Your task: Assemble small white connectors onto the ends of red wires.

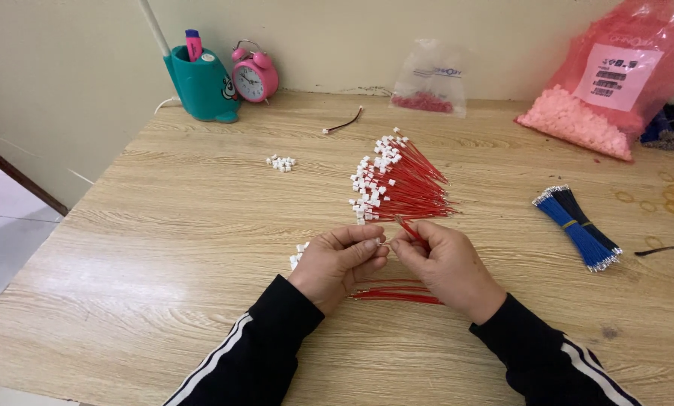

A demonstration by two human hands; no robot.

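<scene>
Both hands meet low in the middle of the wooden desk (164, 248): the left hand (337, 263) has its fingers pinched together on a tiny white connector (383, 243), and the right hand (446, 267) is clamped on one red wire (408, 227) whose end touches that connector. Just under the hands, at 6 o'clock from them, lie a few loose red wires (393, 295), and at 9 o'clock of the left hand sits a little clump of white connectors (298, 256). At 12 o'clock there's a big fan of finished red wires with white plugs (397, 184). A blue wire bundle (578, 225) sits at 3 o'clock, a pink bag of parts (608, 83) at 2 o'clock, and a pink alarm clock (255, 75) by a teal pen holder (201, 86) at 11 o'clock.
</scene>
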